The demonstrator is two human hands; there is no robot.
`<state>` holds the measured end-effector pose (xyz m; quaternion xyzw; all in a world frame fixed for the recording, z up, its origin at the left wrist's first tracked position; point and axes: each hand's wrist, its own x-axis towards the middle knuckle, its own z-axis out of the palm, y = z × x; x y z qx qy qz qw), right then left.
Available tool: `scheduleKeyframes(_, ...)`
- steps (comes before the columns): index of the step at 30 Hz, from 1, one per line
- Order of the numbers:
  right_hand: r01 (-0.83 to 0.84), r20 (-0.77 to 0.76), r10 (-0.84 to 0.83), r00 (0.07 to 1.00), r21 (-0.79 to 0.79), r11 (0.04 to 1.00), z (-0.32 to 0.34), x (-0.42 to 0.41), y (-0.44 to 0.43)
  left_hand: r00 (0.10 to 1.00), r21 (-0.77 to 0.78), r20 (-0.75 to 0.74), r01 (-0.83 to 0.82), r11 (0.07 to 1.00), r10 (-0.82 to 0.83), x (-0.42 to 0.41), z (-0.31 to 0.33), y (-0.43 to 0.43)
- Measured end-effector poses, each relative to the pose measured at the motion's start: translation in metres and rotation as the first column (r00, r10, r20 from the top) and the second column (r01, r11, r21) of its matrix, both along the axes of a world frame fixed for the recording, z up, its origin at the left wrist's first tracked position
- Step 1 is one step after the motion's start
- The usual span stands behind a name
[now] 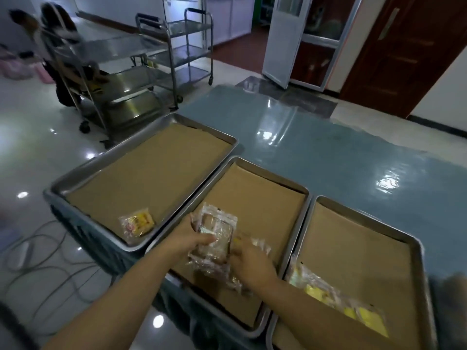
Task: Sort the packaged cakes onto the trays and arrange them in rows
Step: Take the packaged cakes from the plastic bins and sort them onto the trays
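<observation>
Over three paper-lined metal trays on a blue-covered table, a person sorts wrapped cakes, with motion blur softening much of the scene. Fingers of the right hand are buried among crinkled clear wrappers, so whether they pinch anything cannot be told; only the back of the hand and the wrist show. The left hand curls round a brown packaged cake, thumb laid across its front, holding it over the near half of the middle tray. Beneath it a heap of wrapped cakes lies on the tray's brown paper, the individual packets hard to separate. The right tray is cut off by the lower edge, and the right forearm crosses its near corner, covering part of a cluster of yellow packets there. One yellow-printed packet lies alone in the near right corner of the left tray. Printing on every wrapper is too blurred to read. Behind the table stand two steel trolleys, and a person at the far left is smeared beyond detail. Cables trail over the glossy floor at left. A glass-panelled door stands ajar beside a brown door at the back right.
</observation>
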<state>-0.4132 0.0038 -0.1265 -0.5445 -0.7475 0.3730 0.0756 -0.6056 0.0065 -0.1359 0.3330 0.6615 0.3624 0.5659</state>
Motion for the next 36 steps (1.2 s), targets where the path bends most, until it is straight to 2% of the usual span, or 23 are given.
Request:
scheduleKeyframes(2,-0.106,0.159,0.085,0.984,0.128,0.986,-0.009,-0.001,0.001,0.996,-0.015,-0.072,0.043,0.999,-0.044,-0.015,-0.011,0.004)
scheduleKeyframes(4,-0.211,0.243,0.16,0.957,0.199,0.957,-0.015,-0.002,0.004,0.978,0.007,-0.173,0.117,0.993,-0.114,-0.021,-0.022,0.007)
scheduleKeyframes(6,-0.287,0.327,0.204,0.923,0.232,0.929,-0.02,-0.006,0.007,0.919,0.023,-0.345,0.209,0.978,-0.189,-0.023,-0.033,0.009)
scheduleKeyframes(9,-0.329,0.401,0.214,0.89,0.242,0.913,-0.027,-0.011,0.009,0.698,0.0,-0.679,0.31,0.951,-0.228,-0.02,-0.047,0.007)
scheduleKeyframes(11,-0.324,0.41,0.207,0.888,0.241,0.915,-0.03,-0.011,0.009,0.534,0.031,-0.82,0.399,0.916,-0.205,-0.018,-0.054,0.006)
scheduleKeyframes(13,-0.325,0.396,0.213,0.893,0.241,0.914,-0.032,-0.009,0.011,0.446,0.014,-0.866,0.473,0.881,-0.225,-0.017,-0.057,0.006)
scheduleKeyframes(18,-0.28,0.271,0.219,0.937,0.212,0.936,-0.014,-0.001,0.018,0.325,-0.017,-0.916,0.553,0.833,-0.235,-0.004,-0.037,0.014)
scheduleKeyframes(19,-0.248,0.241,0.192,0.951,0.23,0.941,-0.006,0.004,0.019,0.33,0.004,-0.917,0.57,0.821,-0.225,0.004,-0.027,0.018)
scheduleKeyframes(22,-0.139,0.161,0.09,0.983,0.324,0.936,0.027,0.028,0.021,0.418,0.159,-0.895,0.628,0.762,-0.158,0.038,0.011,0.033)
scheduleKeyframes(28,0.112,0.068,-0.182,0.981,0.563,0.819,0.107,0.114,0.003,0.516,0.452,-0.857,0.767,0.455,-0.018,0.135,0.093,0.046)
scheduleKeyframes(32,0.216,0.065,-0.342,0.937,0.662,0.718,0.147,0.186,-0.033,0.59,0.552,-0.804,0.787,0.277,-0.072,0.214,0.13,0.036)
scheduleKeyframes(36,0.283,0.067,-0.472,0.879,0.723,0.63,0.174,0.268,-0.077,0.609,0.597,-0.779,0.793,0.123,-0.15,0.29,0.149,0.011)
